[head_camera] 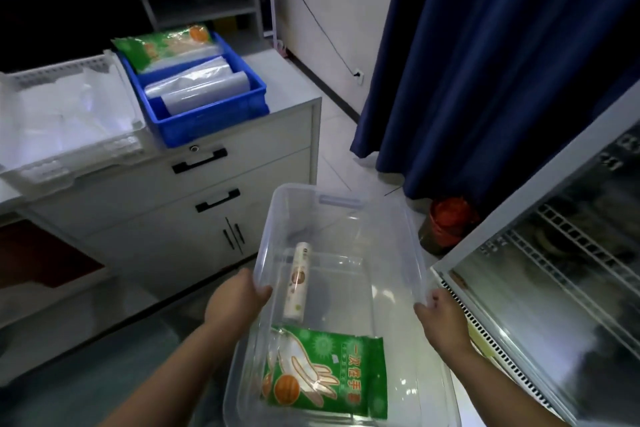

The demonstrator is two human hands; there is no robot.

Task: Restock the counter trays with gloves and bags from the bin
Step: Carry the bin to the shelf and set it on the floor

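A green glove packet [325, 371] and a bag roll [298, 279] lay in the clear bin [346, 215], so restocking looked unfinished. The left hand [235, 298] and right hand [440, 321] each clasped a side rim, carrying it level. Farther off, the blue tray [207, 121] already held gloves and bags; the white tray [69, 107] seemed filled, though glare blurred it.

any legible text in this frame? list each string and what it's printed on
"一次性手套" (last characters partly blurred): green glove packet inside the clear bin.
Small print under that heading on the same packet: too small to read.
Print and round logo on the white roll in the bin: too blurred to read.
Green packet in the blue tray on the counter: print too blurred to read.
Nothing else legible.
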